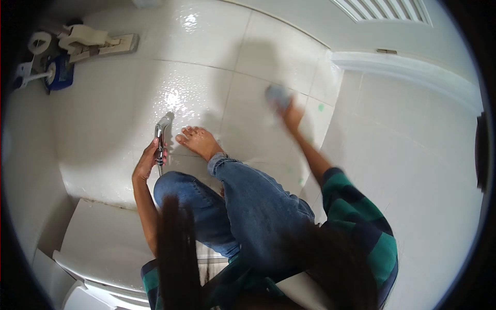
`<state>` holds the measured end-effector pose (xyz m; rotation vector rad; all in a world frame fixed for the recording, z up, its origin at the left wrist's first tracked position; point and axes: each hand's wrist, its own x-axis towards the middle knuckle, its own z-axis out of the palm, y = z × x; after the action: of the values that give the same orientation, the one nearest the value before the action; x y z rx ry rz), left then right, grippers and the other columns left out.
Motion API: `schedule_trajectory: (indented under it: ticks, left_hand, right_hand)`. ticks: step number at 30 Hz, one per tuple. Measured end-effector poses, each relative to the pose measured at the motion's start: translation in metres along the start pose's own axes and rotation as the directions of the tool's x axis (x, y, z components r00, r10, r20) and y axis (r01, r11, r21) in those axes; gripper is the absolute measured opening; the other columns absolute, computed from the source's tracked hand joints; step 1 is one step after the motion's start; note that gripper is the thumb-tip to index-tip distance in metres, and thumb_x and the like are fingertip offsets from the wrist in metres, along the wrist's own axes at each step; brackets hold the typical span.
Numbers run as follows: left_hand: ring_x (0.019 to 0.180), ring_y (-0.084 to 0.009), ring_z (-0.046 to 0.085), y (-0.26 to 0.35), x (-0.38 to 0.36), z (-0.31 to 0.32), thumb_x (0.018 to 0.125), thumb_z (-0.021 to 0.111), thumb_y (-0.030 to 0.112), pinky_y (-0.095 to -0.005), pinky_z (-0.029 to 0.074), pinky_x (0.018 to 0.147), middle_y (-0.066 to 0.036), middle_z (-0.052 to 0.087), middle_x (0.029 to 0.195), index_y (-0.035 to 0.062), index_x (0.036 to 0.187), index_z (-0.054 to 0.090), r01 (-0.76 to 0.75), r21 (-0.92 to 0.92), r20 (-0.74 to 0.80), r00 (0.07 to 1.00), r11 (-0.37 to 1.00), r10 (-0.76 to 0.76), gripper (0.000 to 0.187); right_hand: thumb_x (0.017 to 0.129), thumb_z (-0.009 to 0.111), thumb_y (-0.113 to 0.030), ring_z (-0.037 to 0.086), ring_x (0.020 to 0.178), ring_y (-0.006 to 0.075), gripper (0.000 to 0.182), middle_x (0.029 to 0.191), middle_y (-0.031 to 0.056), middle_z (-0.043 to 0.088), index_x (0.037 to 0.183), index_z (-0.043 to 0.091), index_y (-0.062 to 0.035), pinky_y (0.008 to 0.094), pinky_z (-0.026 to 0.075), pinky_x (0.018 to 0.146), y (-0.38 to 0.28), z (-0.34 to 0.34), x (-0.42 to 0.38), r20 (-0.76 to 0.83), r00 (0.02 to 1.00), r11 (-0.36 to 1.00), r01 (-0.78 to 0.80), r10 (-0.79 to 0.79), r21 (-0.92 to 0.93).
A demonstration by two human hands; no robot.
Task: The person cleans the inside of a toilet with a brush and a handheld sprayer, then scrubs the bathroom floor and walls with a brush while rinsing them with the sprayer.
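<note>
My left hand (149, 159) is wrapped round a chrome spray handle (161, 135), whose head points away from me over the wet floor tiles (191, 93). Out to the right, my right hand (291, 112) holds a grey-blue scrubbing item (278, 97) low at the tiles; motion blurs both, and whether the item touches the floor I cannot tell. Small green spots (321, 107) lie on the tiles to the right of that hand. My bare foot (199, 142) is between the two hands.
A white toilet (106, 243) stands at the lower left. Against the left wall are a blue container (62, 72) and a beige-and-white long-shaped item (116, 45). A tiled wall (398, 150) rises on the right, and a vented door (385, 10) is at the top.
</note>
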<state>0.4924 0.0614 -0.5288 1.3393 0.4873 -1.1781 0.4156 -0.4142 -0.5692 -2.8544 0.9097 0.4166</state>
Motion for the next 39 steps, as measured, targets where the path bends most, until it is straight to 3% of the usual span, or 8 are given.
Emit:
schedule_trajectory:
  ticks: [4, 5, 11, 18, 21, 30, 35, 39]
  left_hand:
    - [0.05, -0.0065, 0.042, -0.007, -0.002, 0.028, 0.085, 0.042, 0.056, -0.02, 0.033, 0.045, 0.001, 0.049, 0.063, 0.006, 0.093, 0.055, -0.109, -0.114, -0.203, 0.976, 0.988, 0.084, 0.052]
    - [0.049, -0.0063, 0.041, -0.009, 0.001, 0.032, 0.085, 0.042, 0.056, -0.0199, 0.032, 0.044, 0.001, 0.048, 0.062, 0.0058, 0.092, 0.055, -0.138, -0.139, -0.223, 0.969, 0.981, 0.105, 0.052]
    - [0.048, -0.0068, 0.038, -0.008, -0.011, 0.035, 0.086, 0.039, 0.055, -0.0199, 0.031, 0.046, 0.001, 0.045, 0.06, 0.0051, 0.092, 0.054, -0.236, -0.108, -0.291, 0.937, 0.966, 0.196, 0.052]
    - [0.054, -0.0067, 0.04, -0.001, -0.012, 0.048, 0.086, 0.038, 0.057, -0.0206, 0.032, 0.05, 0.002, 0.046, 0.064, 0.0072, 0.095, 0.053, -0.162, -0.141, -0.205, 0.97, 0.977, 0.131, 0.053]
    - [0.056, -0.0069, 0.041, 0.0, -0.013, 0.052, 0.085, 0.04, 0.057, -0.0202, 0.032, 0.052, 0.002, 0.047, 0.065, 0.0069, 0.097, 0.053, -0.16, -0.146, -0.202, 0.971, 0.976, 0.129, 0.053]
    - [0.055, -0.0071, 0.04, 0.007, -0.02, 0.059, 0.086, 0.041, 0.054, -0.0198, 0.033, 0.051, 0.0, 0.048, 0.069, 0.0043, 0.101, 0.052, -0.147, -0.118, -0.168, 0.978, 0.982, 0.126, 0.053]
    - [0.052, -0.0065, 0.039, -0.016, -0.001, 0.085, 0.084, 0.042, 0.056, -0.0191, 0.031, 0.047, 0.0, 0.046, 0.066, 0.0032, 0.1, 0.053, -0.246, 0.011, -0.18, 0.953, 0.969, 0.244, 0.056]
    - [0.052, -0.0061, 0.039, -0.015, -0.005, 0.095, 0.083, 0.043, 0.057, -0.019, 0.031, 0.046, 0.0, 0.047, 0.066, 0.0032, 0.099, 0.053, -0.205, 0.016, -0.247, 0.948, 0.979, 0.202, 0.057]
  right_hand:
    - [0.067, 0.068, -0.051, 0.062, 0.064, 0.0283, 0.063, 0.077, 0.0154, 0.064, 0.109, 0.054, -0.0072, 0.0345, 0.049, 0.059, 0.032, 0.015, -0.069, -0.05, 0.76, 0.749, 0.647, -0.647, 0.143]
    - [0.068, 0.061, -0.06, 0.059, 0.054, 0.0259, 0.07, 0.069, 0.0145, 0.062, 0.109, 0.052, -0.0039, 0.0354, 0.046, 0.049, 0.034, 0.006, -0.033, -0.217, 0.751, 0.777, 0.565, -0.623, -0.276]
    - [0.067, 0.065, -0.053, 0.058, 0.057, 0.0347, 0.058, 0.065, 0.0171, 0.059, 0.095, 0.049, -0.0044, 0.044, 0.044, 0.05, 0.13, -0.03, 0.077, -0.448, 0.818, 0.919, -0.23, 0.361, 0.321]
    - [0.071, 0.062, -0.053, 0.062, 0.076, 0.0346, 0.07, 0.086, 0.0227, 0.062, 0.117, 0.046, -0.0029, 0.0415, 0.048, 0.065, 0.123, 0.036, -0.118, -0.137, 0.969, 0.962, 0.225, -0.204, 0.157]
    - [0.072, 0.061, -0.054, 0.055, 0.052, 0.035, 0.054, 0.061, 0.0164, 0.057, 0.087, 0.047, -0.0043, 0.0431, 0.042, 0.045, 0.13, -0.033, 0.017, -0.359, 0.868, 0.934, -0.274, 0.342, 0.228]
    - [0.077, 0.057, -0.05, 0.062, 0.065, 0.0293, 0.063, 0.08, 0.0182, 0.063, 0.12, 0.045, -0.0049, 0.0431, 0.047, 0.058, 0.094, -0.003, -0.11, 0.194, 0.975, 0.991, -0.125, 0.112, 0.055]
    - [0.068, 0.065, -0.053, 0.059, 0.06, 0.0321, 0.063, 0.069, 0.0151, 0.06, 0.101, 0.047, -0.0027, 0.0441, 0.045, 0.052, 0.079, -0.034, 0.138, -0.395, 0.79, 0.857, -0.298, 0.469, 0.421]
    - [0.074, 0.061, -0.047, 0.06, 0.059, 0.0322, 0.066, 0.073, 0.0169, 0.062, 0.123, 0.041, -0.0081, 0.0399, 0.049, 0.056, -0.029, 0.042, -0.006, -0.314, 0.928, 0.962, 0.246, -0.198, 0.121]
